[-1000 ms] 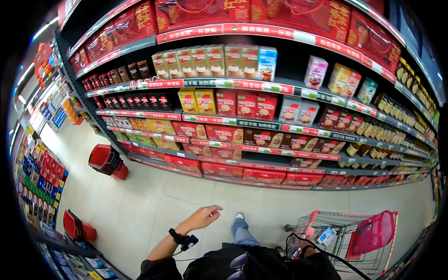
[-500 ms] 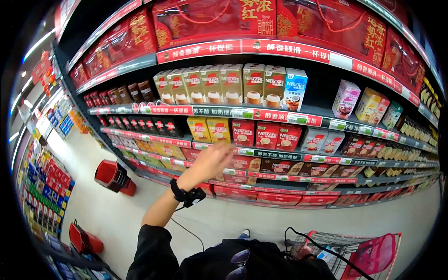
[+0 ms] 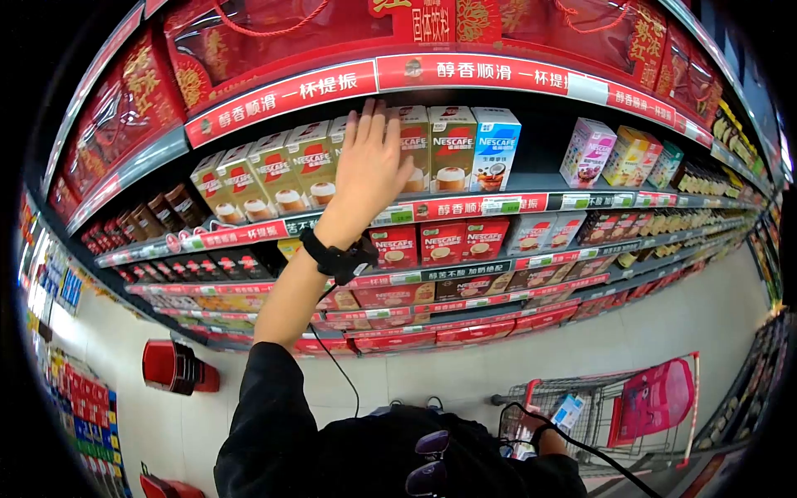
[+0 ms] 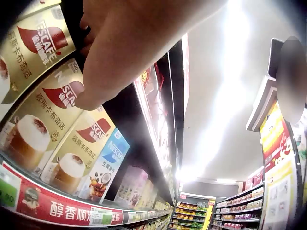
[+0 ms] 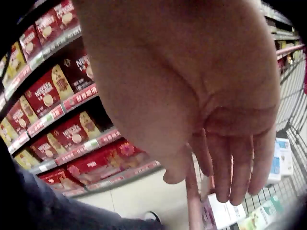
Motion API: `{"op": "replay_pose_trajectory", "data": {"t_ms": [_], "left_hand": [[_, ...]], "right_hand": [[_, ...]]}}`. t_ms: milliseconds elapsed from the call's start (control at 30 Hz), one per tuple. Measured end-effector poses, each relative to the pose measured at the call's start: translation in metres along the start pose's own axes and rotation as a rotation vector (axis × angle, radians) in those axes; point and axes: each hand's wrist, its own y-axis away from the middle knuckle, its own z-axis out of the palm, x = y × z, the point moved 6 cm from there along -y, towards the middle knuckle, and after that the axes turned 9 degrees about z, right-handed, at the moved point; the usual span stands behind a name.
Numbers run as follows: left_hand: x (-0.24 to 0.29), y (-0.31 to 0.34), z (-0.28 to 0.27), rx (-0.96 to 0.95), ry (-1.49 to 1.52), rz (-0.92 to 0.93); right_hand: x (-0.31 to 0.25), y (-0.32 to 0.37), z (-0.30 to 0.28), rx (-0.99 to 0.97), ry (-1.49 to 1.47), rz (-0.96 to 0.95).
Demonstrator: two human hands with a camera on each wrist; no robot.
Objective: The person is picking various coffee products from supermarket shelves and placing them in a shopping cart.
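Note:
The left hand (image 3: pixel 369 170) is raised to a row of gold Nescafe boxes (image 3: pixel 452 149), its extended fingers reaching over them below the upper shelf. In the left wrist view, the thumb side of that hand (image 4: pixel 124 52) lies against a gold box (image 4: pixel 41 117); the other fingers are mostly hidden. A blue and white box (image 3: pixel 496 149) ends the row on the right. Low by the shopping cart is the right hand (image 3: pixel 530 427). The right wrist view shows this hand (image 5: pixel 192 91) palm visible, fingers hanging loosely beside the cart's pink bar (image 5: pixel 193 203), with nothing held.
Red gift bags (image 3: pixel 290 50) fill the upper shelf. Red coffee boxes (image 3: pixel 440 241) line the shelves below. The cart (image 3: pixel 540 384) at lower right holds small boxes (image 3: pixel 569 411) and a pink seat panel (image 3: pixel 664 398). Stacked red baskets (image 3: pixel 170 367) stand on the floor at left.
The left hand has risen from low in front of the body, past the lower shelves, to the gold boxes. The shelves look nearer. The right hand stays by the cart.

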Motion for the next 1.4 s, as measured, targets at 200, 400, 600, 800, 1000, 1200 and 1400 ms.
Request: {"op": "replay_pose_trajectory", "data": {"t_ms": [200,400,600,800,1000,1200,1400], "left_hand": [[-0.015,0.010,0.005,0.083,0.076,0.052],[-0.015,0.020,-0.012,0.183,0.276,0.188],[0.006,0.067,-0.039,0.395,0.469,0.462],[-0.004,0.142,-0.105,0.481,0.841,0.301],[-0.030,0.201,-0.068,0.192,1.430,-0.314],[-0.047,0.245,-0.059,0.141,1.521,-0.482],[-0.053,0.263,-0.048,0.159,1.611,-0.657]], "right_hand": [[-0.164,0.139,-0.236,0.487,-0.381,-0.397],[-0.334,0.342,-0.445,1.006,-0.558,-0.971],[-0.412,0.413,-0.536,1.203,-0.448,-0.947],[-0.460,0.422,-0.586,1.441,-0.201,-0.904],[-0.497,0.394,-0.601,1.500,-0.041,-0.811],[-0.503,0.426,-0.595,1.472,0.066,-0.787],[-0.506,0.442,-0.583,1.457,0.201,-0.773]]}}
